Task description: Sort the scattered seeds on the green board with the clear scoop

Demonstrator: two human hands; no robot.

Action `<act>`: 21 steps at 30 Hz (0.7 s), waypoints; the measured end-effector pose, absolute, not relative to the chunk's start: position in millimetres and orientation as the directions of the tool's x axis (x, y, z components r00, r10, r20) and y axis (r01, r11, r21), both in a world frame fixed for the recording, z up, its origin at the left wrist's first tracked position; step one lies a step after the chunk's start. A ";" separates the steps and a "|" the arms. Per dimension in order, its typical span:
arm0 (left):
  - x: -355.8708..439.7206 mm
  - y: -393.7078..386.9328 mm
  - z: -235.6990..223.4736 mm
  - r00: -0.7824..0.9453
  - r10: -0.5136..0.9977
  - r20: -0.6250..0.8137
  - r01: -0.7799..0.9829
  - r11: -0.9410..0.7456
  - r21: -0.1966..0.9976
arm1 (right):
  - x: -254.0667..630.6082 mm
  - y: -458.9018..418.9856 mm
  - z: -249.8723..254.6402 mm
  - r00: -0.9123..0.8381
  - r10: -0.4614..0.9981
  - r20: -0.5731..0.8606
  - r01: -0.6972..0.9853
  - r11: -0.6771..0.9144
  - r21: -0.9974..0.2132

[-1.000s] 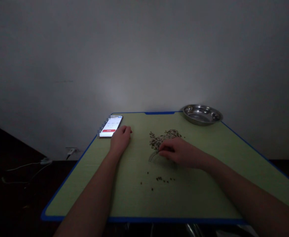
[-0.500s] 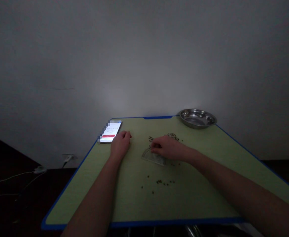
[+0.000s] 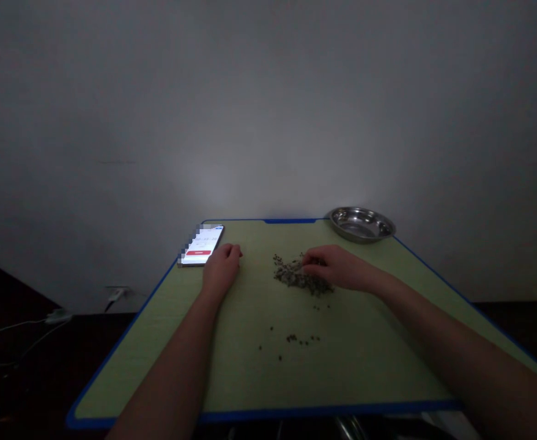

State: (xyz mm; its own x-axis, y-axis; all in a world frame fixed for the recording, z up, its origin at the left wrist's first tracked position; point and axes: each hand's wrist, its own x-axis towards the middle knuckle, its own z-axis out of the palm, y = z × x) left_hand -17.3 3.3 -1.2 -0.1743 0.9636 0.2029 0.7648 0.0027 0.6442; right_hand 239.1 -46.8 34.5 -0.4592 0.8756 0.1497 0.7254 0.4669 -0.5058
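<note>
My right hand is pinched at the far side of a heap of small dark grains, over the middle of the table. A clear plastic protractor is between its fingers; only a faint pale part shows now through and behind the heap. My left hand rests on the tabletop with its fingers curled in, just right of a phone with a lit screen, and no object shows in it. Several loose grains lie scattered nearer to me.
A shallow oval steel bowl stands at the table's far right corner. The pale green table has a blue edge and meets a grey wall. A socket with a plug and white cables are at the left.
My right hand has shifted the protractor from the near side of the heap to its far side. Grains now lie closer together, nearer to me. My left hand stays put; the view has shifted slightly.
</note>
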 end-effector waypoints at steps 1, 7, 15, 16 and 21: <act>-17.4 3.6 -1.1 -0.174 0.964 0.202 0.767 0.004 0.642 | 243.9 -49.8 34.1 -0.461 0.877 0.135 0.720 0.459 -0.520; -17.8 4.5 -0.7 -0.166 0.963 0.212 0.773 -0.007 0.634 | 261.5 -54.3 20.2 -0.448 0.887 0.111 0.684 0.420 -0.596; -18.6 4.4 -0.9 -0.166 0.963 0.210 0.770 -0.007 0.638 | 247.6 -58.2 18.3 -0.455 0.877 0.153 0.670 0.450 -0.591; -18.7 4.5 -0.9 -0.164 0.964 0.211 0.769 -0.009 0.639 | 245.2 -59.7 20.4 -0.461 0.875 0.151 0.671 0.455 -0.585; -19.3 5.4 -1.2 -0.171 0.963 0.207 0.771 0.000 0.637 | 238.7 -62.7 26.1 -0.471 0.872 0.133 0.675 0.453 -0.583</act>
State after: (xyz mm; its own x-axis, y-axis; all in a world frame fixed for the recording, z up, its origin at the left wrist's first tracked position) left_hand -19.3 5.4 -1.2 -0.1711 0.9633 0.2069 0.7712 0.0002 0.6366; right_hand 238.7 -62.7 26.1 -0.4709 0.8721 0.1327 0.6747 0.4530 -0.5827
